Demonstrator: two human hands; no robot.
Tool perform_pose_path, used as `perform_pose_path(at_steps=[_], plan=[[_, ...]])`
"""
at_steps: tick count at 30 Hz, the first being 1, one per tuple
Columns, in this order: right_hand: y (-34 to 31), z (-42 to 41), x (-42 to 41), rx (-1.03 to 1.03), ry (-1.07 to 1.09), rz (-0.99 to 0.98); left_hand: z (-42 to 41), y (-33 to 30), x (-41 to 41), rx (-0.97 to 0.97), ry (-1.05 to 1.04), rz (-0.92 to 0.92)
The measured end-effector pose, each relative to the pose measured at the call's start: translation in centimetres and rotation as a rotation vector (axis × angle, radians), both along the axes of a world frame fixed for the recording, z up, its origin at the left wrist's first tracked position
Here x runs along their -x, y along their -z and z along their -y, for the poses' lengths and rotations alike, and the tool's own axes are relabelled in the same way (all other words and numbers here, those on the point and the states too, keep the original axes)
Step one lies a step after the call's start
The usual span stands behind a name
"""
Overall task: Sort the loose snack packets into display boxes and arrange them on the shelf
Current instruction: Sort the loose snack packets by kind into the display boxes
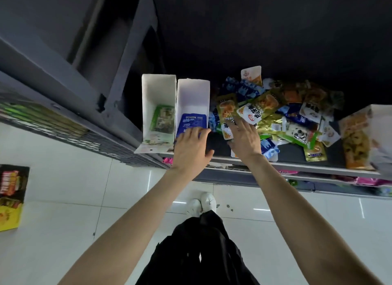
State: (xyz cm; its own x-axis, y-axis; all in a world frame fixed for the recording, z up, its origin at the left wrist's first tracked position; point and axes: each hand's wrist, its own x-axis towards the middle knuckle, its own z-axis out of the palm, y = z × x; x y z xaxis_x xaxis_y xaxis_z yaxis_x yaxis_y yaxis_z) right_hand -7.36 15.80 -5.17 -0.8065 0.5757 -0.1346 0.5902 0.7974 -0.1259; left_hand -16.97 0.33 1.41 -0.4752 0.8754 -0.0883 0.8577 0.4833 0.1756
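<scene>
As left hand (192,145) touches blue packet (192,123), boxed.

White snack packet (252,113) in loose pile: large dark Chinese characters, not legible; red oval logo. Other packet print too blurred.

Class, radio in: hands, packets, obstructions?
Left hand on blue packet in white box. Right hand on loose packet pile. Nothing blocking.

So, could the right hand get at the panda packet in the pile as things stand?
Probably yes: the right hand rests on the pile's near edge, and the panda packet lies uncovered on top, just to its right, with nothing between them.
</scene>
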Motion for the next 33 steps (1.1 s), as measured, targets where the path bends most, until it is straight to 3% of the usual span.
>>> perform_pose_path(at_steps=[3, 7, 10, 13, 15, 19, 23, 25, 28, 30, 33], plan=[[0.3, -0.5, 0.3, -0.048, -0.033, 0.009, 0.1, 1.4, 0.3, 0.079, -0.006, -0.033], [-0.7, -0.2, -0.3, -0.173, -0.059, -0.067, 0.3, 1.5, 0.3, 0.022, -0.011, -0.026], [-3.4, 0.5, -1.0, -0.163, 0.074, -0.312, 0.5, 1.1, 0.3, -0.185, -0.012, -0.028], [-6.4, 1.2, -2.1, -0.099, 0.361, -0.666, 0.1, 0.1, -0.3, -0.382, 0.025, 0.057], [-8.7, 2.4, -3.0, 0.153, 0.541, -0.827, -0.6, -0.8, -1.1, -0.407, 0.066, 0.133], [-12.5, 4.8, -5.0, 0.999, 0.799, -1.041, -1.6, -1.9, -2.0, -0.435, 0.129, 0.201], [-14.5, 5.9, -6.5, 1.318, 0.796, -1.081, -1.3, -2.6, -1.6, -0.592, 0.107, 0.251], [-14.7, 5.8, -7.2, 1.230, 0.773, -0.996, -1.0, -3.5, -1.4, -0.514, 0.036, 0.417], [-14.3, 5.2, -7.9, 0.857, 0.689, -0.726, -0.9, -4.6, -0.7, -0.299, -0.059, 0.827], [-14.0, 5.1, -7.8, 0.761, 0.611, -0.670, -0.9, -4.5, -0.3, -0.222, -0.025, 0.907], [-13.4, 5.1, -7.8, 0.780, 0.588, -0.651, -0.8, -4.2, -0.5, -0.140, 0.059, 0.999]])
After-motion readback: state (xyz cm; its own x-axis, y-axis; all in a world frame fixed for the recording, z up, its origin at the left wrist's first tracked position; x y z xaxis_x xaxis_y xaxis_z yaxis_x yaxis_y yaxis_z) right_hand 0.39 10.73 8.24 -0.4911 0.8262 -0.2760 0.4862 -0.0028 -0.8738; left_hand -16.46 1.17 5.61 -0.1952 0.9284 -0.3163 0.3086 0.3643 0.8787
